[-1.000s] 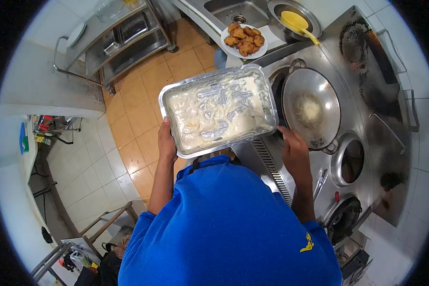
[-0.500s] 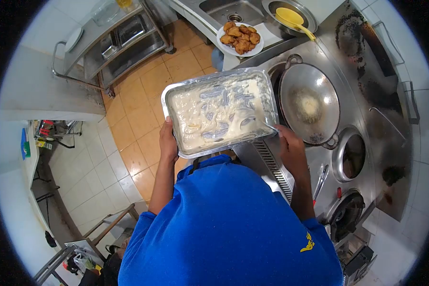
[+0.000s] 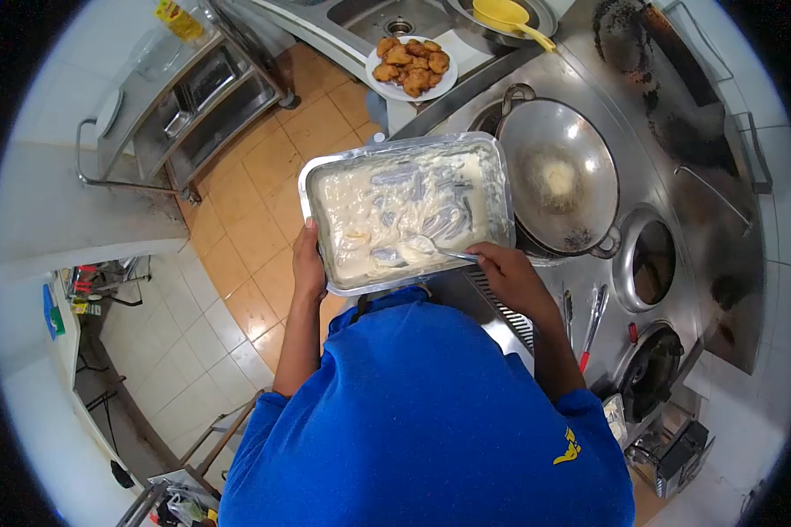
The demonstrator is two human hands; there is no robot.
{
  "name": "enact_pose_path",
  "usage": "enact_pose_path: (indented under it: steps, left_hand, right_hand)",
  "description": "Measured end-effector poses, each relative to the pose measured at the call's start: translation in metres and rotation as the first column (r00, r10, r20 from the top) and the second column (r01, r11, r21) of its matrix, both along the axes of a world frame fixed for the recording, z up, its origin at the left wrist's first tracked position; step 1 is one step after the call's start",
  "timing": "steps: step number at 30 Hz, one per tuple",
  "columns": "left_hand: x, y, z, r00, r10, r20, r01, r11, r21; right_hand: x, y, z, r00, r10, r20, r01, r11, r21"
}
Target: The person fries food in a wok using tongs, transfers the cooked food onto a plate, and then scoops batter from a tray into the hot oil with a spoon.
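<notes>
My left hand (image 3: 309, 263) grips the near left side of a rectangular metal tray (image 3: 318, 167). Pale, thick batter (image 3: 347, 198) coats the tray's bottom, with streaks of bare metal showing through. In my right hand (image 3: 510, 277) is the handle of a metal spoon (image 3: 453, 253), whose bowl rests in the batter near the tray's front middle. Just right of the tray stands a large wok (image 3: 580, 158) on the stove, with a pale patch at its bottom.
A white plate of fried brown pieces (image 3: 413, 68) sits beside the sink (image 3: 360, 22). A yellow ladle-like scoop (image 3: 501, 13) lies in a metal bowl behind the wok. Tongs (image 3: 596, 321) with red ends lie on the stove, near another burner (image 3: 650, 369). A metal cart (image 3: 211, 114) stands at the left.
My right hand has moved left with the spoon, from the tray's right edge toward its middle. The view has shifted slightly; my left hand keeps its hold on the tray.
</notes>
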State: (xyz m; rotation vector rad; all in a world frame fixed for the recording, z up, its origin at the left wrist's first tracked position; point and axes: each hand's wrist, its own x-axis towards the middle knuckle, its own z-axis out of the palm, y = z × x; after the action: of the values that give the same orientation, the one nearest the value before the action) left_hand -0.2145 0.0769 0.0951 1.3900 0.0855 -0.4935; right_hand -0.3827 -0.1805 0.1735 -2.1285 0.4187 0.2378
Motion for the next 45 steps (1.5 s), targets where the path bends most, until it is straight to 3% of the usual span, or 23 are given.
enact_pose_path:
  steps: [2, 5, 11, 14, 17, 23, 32, 36, 40, 43, 45]
  left_hand:
    - [0.005, 0.0, -0.001, 1.0, -0.022, -0.008, 0.022, 1.0, -0.015]
    - [0.007, 0.0, 0.004, 0.999, -0.032, -0.016, 0.032, 0.999, -0.009]
    - [0.007, 0.004, -0.012, 1.0, -0.008, -0.026, 0.008, 1.0, -0.021]
    - [0.001, 0.0, -0.009, 0.998, 0.019, -0.062, -0.022, 0.999, -0.034]
    - [-0.002, 0.001, -0.023, 0.998, 0.037, -0.054, -0.039, 0.998, -0.044]
    - [-0.007, -0.003, -0.024, 0.996, 0.038, -0.075, -0.049, 0.988, -0.146]
    - [-0.002, 0.001, -0.024, 0.994, 0.046, -0.097, -0.062, 0.984, -0.166]
    - [-0.006, -0.002, -0.021, 0.993, 0.049, -0.111, -0.07, 0.979, -0.194]
    - [-0.013, -0.007, -0.017, 0.994, 0.071, -0.078, -0.087, 0.97, -0.227]
    - [-0.017, -0.008, -0.025, 0.995, 0.083, -0.048, -0.092, 0.968, -0.233]
    - [-0.02, -0.011, -0.029, 0.991, 0.12, -0.06, -0.13, 0.967, -0.217]
  right_hand:
    - [0.001, 0.005, -0.018, 0.992, 0.006, 0.124, -0.013, 0.998, 0.055]
    - [0.008, 0.009, -0.037, 0.985, 0.003, 0.171, -0.029, 0.989, 0.148]
    - [0.013, 0.009, -0.036, 0.998, -0.054, 0.044, 0.034, 0.931, 0.364]
    - [0.005, 0.0, -0.031, 0.984, -0.154, 0.085, 0.1, 0.885, 0.454]
    - [-0.012, -0.013, -0.002, 0.941, -0.335, -0.054, 0.294, 0.723, 0.626]
    - [-0.047, -0.037, -0.005, 0.854, -0.52, -0.019, 0.364, 0.57, 0.737]
    - [-0.041, -0.019, 0.016, 0.726, -0.687, -0.025, 0.454, 0.452, 0.768]
    - [-0.061, -0.043, 0.031, 0.647, -0.757, 0.092, 0.399, 0.439, 0.805]
    - [-0.086, -0.082, 0.03, 0.513, -0.839, 0.184, 0.403, 0.424, 0.811]
    - [-0.097, -0.116, 0.006, 0.401, -0.87, 0.286, 0.601, 0.485, 0.635]
    - [-0.101, -0.142, -0.034, 0.436, -0.703, 0.561, 0.807, 0.581, 0.101]
